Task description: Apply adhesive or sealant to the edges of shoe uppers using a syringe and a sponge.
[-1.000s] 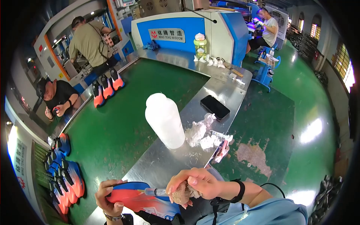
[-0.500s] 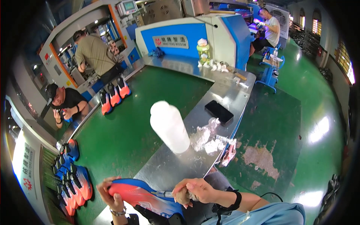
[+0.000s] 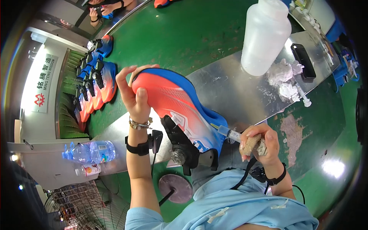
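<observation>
My left hand [image 3: 136,101] is closed round the toe end of a coral, white and blue shoe [image 3: 178,101], held up in front of me. A black fitting [image 3: 184,151] sits at the shoe's ankle side. In my right hand [image 3: 268,140] is a clear syringe [image 3: 233,134], together with a tan, crumbly-looking lump [image 3: 251,145] pressed in the fingers. The syringe's thin yellowish tip reaches the blue edge near the heel; whether it touches cannot be made out.
A white plastic bottle [image 3: 266,38] stands on the metal-edged table [image 3: 214,74]. Crumpled white wrap [image 3: 281,73] and a black phone [image 3: 303,61] lie beside it. Several similar shoes [image 3: 105,86] stand at left, above water bottles [image 3: 99,151] and a wire fan [image 3: 84,207]. Another person's hands [image 3: 102,10] show far left.
The view has tilted down and left. The shoe is raised more upright, and the syringe has stayed at its edge. Both hands keep their holds.
</observation>
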The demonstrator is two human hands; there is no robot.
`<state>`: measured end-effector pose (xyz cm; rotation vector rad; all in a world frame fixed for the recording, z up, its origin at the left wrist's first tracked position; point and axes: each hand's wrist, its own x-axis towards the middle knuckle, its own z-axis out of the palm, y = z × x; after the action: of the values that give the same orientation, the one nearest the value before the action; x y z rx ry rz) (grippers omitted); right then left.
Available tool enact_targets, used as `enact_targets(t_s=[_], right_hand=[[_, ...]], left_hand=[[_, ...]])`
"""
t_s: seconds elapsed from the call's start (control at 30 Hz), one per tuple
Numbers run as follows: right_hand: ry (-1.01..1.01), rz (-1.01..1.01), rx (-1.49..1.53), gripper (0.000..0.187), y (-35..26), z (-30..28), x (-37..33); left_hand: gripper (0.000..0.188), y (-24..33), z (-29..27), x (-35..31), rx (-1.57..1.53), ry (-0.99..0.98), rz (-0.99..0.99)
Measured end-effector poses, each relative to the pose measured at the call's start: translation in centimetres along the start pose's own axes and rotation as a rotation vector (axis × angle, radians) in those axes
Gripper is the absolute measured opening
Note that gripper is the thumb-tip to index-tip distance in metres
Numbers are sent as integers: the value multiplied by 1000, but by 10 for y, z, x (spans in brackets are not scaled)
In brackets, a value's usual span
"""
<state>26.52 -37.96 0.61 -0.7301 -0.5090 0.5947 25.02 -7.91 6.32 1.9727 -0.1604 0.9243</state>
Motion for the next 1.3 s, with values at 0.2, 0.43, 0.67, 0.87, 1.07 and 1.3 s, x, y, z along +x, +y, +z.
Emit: enact_targets(t_s=[0.2,0.43,0.67,0.87,1.07,1.3], right_hand=[[5,38,-73,38,2,0,-10],[122,84,-93,39,1,-10,-19],[153,93,-137,37,-1,-15,-21],[179,71,-184,33,10,-8,-16],[221,22,-189,29,22,7,1],[239,-15,-204,29,35,13,1]], left_hand=[[46,-10,-7,-6,-14,29,-41],[36,-25,-14,-12,-152,76,-190],[31,-40,-27,-28,-166,209,-300],[30,-47,-29,-51,-89,353,-458],[33,-33,-60,-116,-65,530,-827],[31,62,-68,-186,-135,440,-1228]])
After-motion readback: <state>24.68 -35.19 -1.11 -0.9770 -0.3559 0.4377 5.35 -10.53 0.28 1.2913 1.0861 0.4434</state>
